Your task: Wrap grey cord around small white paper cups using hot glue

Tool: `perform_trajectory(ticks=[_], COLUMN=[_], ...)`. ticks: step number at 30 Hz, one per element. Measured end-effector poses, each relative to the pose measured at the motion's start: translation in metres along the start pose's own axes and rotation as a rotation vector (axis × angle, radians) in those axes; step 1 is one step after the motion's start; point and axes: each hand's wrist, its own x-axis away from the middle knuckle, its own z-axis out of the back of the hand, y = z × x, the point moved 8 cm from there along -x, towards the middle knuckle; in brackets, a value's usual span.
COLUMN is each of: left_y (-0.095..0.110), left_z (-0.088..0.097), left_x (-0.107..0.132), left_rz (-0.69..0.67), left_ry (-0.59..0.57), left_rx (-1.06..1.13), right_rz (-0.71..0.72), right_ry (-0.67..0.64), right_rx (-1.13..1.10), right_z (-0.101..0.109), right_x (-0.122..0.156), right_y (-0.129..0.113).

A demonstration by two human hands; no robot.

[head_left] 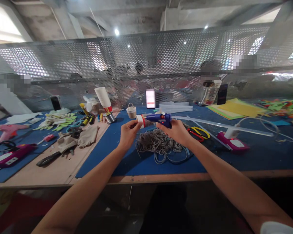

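Directly below the hands, the blue mat (100,162) is taken up by a loose heap of grey cord (158,143), crowding the space under the work. Red-and-yellow pliers (205,131) are partly hidden by the right wrist. Farther right, a magenta power strip (236,145) is seen with a white plug fitted, its cable looped over the mat; yellow sheets (239,108) are spread behind. Just behind the left hand, a small handled basket (131,112) is placed. A lit phone (150,98) is propped upright near the perforated panel (127,78), with clear sticks (175,107) laid beside it. To the left, a tilted stack of white cups (102,97), work gloves (88,136) and a pink glue gun (12,130) are set out.

A white cup (139,121) with a red band is held above the mat, in front of the basket, tipped on its side. It is pinched between thumb and fingers of the left hand (128,131). A blue glue gun (160,121) is gripped by the right hand (178,131), fingers wrapped around its handle, nozzle pointed at the cup. A small red light is shown on its body; a long translucent glue stick (222,124) is extended from its rear. Nozzle contact cannot be told.
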Motion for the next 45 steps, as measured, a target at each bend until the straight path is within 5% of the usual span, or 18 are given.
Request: perform_trajectory(ticks=[11, 45], left_y=[0.001, -0.012], left_z=[0.002, 0.003], left_x=[-0.001, -0.006], left_rz=[-0.027, -0.008], left_ry=[0.006, -0.019], left_rx=[-0.046, -0.007], right_rz=[0.058, -0.059], right_ry=[-0.012, -0.025], right_rx=[0.162, 0.106], right_z=[-0.004, -0.002], right_x=[-0.003, -0.002], right_y=[0.004, 0.005])
